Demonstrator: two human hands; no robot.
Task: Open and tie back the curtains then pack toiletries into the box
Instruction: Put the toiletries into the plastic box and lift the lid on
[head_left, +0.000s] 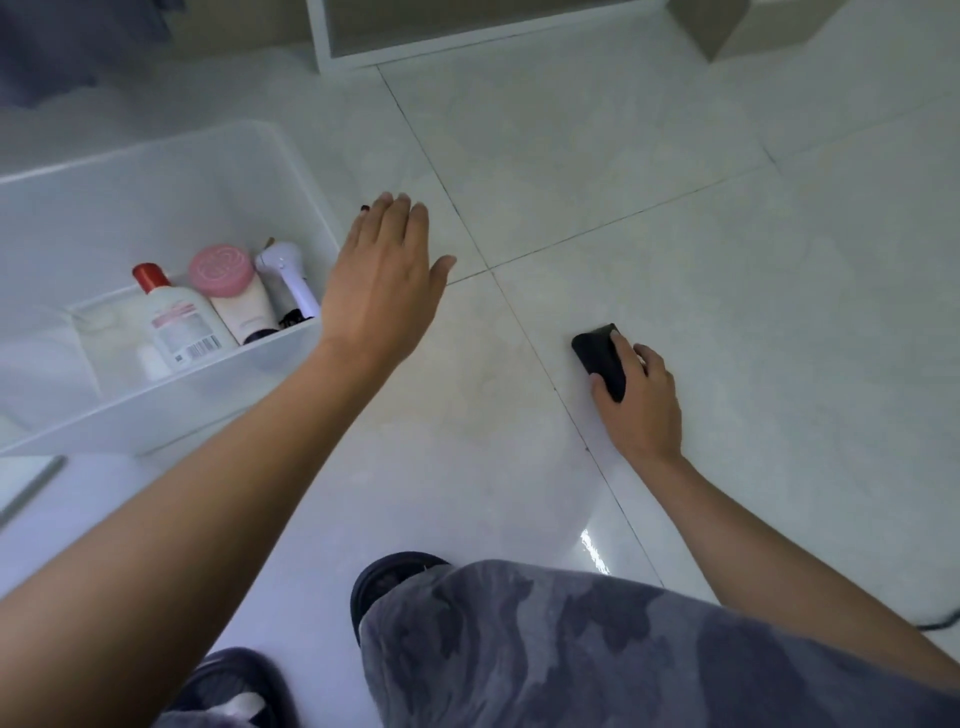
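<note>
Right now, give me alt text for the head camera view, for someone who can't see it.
A person's right hand grips a small black object on the white tiled floor, while the open left hand hovers beside a translucent box. The box holds a red-capped bottle, a pink-capped tube and a white device.

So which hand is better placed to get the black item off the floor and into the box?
Right. The right hand already grips the black item on the floor tiles. The left hand hovers open beside the box, holding nothing, far from the item.
</note>
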